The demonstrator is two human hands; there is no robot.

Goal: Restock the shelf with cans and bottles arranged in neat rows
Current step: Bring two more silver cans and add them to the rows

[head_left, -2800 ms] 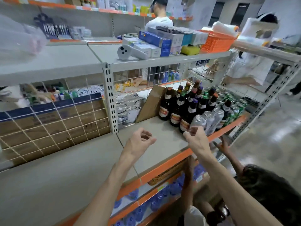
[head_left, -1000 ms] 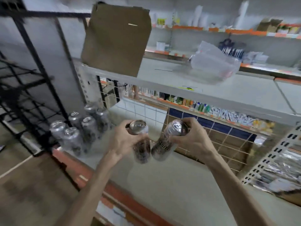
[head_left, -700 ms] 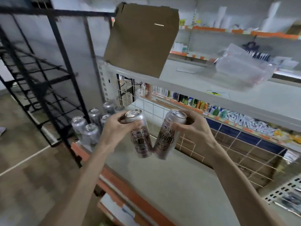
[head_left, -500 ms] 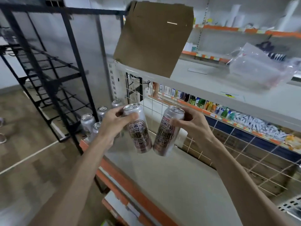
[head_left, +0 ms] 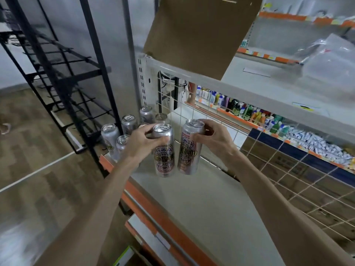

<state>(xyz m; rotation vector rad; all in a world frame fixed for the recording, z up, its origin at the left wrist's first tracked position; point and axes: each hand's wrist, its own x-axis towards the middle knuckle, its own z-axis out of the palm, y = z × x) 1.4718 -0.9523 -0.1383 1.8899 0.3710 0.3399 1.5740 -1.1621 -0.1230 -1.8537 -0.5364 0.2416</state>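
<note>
Both arms reaching forward over the grey shelf point(head_left: 221, 204), forearms converging. Left hand point(head_left: 143, 144) wrapped round the upper part of the left can point(head_left: 164, 150), fingers point(head_left: 153, 140) curled shut across its rim and shoulder. Right hand point(head_left: 215, 137) clasping the right can point(head_left: 189, 148) near the top, fingers point(head_left: 203, 138) closed round its far side. Both cans upright, slightly tilted, side by side and nearly touching, held in the air just above the shelf surface, right of the cluster of standing cans point(head_left: 126, 131) at the shelf's left end. Cardboard sheet point(head_left: 199, 33) leaning on the upper shelf behind. Versus half a second back: same grips, cans carried lower and closer to the standing cluster, left hand now overlapping it in view; versus 2.8 s back, the bottle section gone from sight.
</note>
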